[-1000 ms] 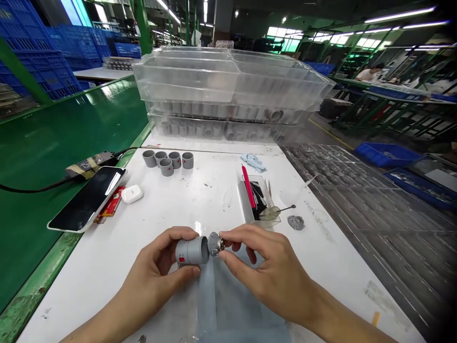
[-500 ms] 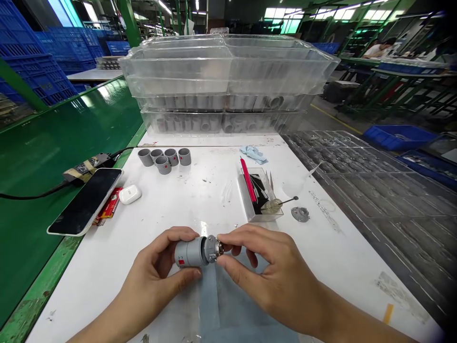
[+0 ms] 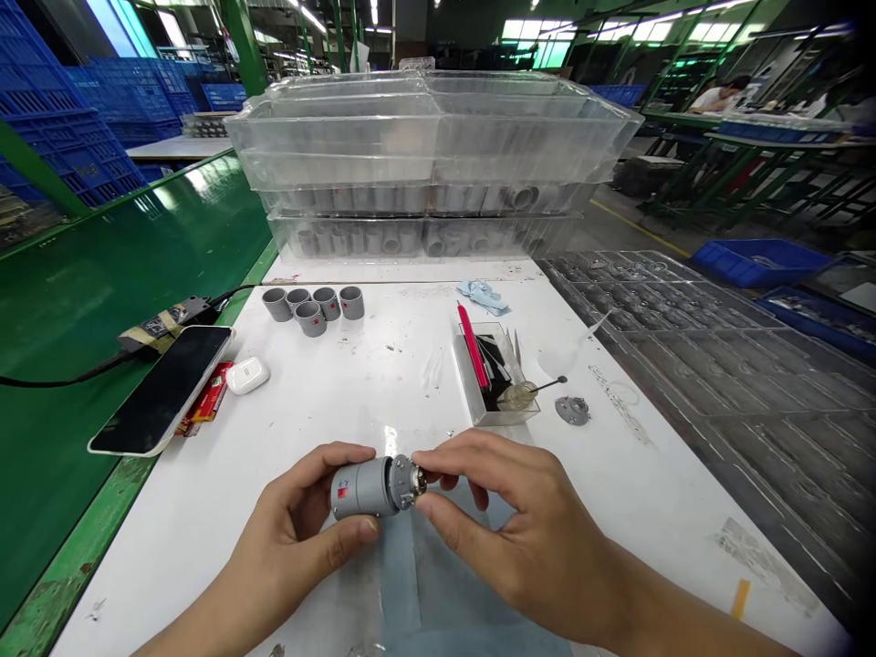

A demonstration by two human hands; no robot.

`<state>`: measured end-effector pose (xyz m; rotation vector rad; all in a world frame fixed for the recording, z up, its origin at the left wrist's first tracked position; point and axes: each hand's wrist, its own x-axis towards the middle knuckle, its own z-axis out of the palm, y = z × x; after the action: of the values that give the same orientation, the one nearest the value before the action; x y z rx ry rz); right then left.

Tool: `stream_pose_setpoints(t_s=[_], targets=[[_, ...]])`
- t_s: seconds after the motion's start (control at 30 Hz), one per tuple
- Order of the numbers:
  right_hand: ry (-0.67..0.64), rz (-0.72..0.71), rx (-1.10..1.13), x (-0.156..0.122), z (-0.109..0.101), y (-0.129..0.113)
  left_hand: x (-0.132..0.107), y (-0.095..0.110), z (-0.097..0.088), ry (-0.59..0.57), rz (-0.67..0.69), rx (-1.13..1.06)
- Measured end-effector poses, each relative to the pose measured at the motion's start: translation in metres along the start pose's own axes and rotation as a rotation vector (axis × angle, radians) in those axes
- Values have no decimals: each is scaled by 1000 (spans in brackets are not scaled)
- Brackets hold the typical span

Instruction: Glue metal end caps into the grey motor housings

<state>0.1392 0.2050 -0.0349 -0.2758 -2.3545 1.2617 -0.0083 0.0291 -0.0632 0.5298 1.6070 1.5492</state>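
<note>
My left hand (image 3: 297, 516) grips a grey cylindrical housing (image 3: 362, 488) with a small red label on its side. My right hand (image 3: 520, 525) pinches a round metal end piece (image 3: 409, 482) with a small shaft or gear at its centre. That piece sits against the housing's open end, and fingers hide part of it. Both hands are above a pale blue sheet (image 3: 444, 584) on the white worktable (image 3: 205, 484). Several short grey sleeves (image 3: 311, 318) stand beyond my left hand. A flat metal disc (image 3: 572, 411) lies beyond my right hand.
A clear box of tools (image 3: 485, 379) stands near the disc. A phone (image 3: 162, 390) and white earbud case (image 3: 246, 375) lie at the table's left edge. Stacked clear trays of grey parts (image 3: 424, 155) stand behind the table. A clear moulded tray (image 3: 704, 365) lies right.
The metal end piece has moved from just off the housing's open end to sitting against it. The housing has turned slightly in my left hand, and the view has shifted a little.
</note>
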Motion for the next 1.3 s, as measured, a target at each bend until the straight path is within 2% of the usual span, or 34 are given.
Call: stream_pose_setpoints(t_s=[0.47, 0.63, 0.8, 0.93, 1.3], targets=[[-17, -42, 15, 1, 1, -2, -1, -2, -2, -21, -2, 23], [-31, -28, 32, 0, 1, -1, 0, -3, -5, -81, -1, 39], [-30, -28, 48, -2, 2, 0, -1, -2, -4, -54, 2, 14], [-31, -41, 63, -1, 2, -1, -1, -2, -5, -82, 8, 20], [-130, 74, 155, 3, -1, 8, -1, 1, -1, -82, 39, 19]])
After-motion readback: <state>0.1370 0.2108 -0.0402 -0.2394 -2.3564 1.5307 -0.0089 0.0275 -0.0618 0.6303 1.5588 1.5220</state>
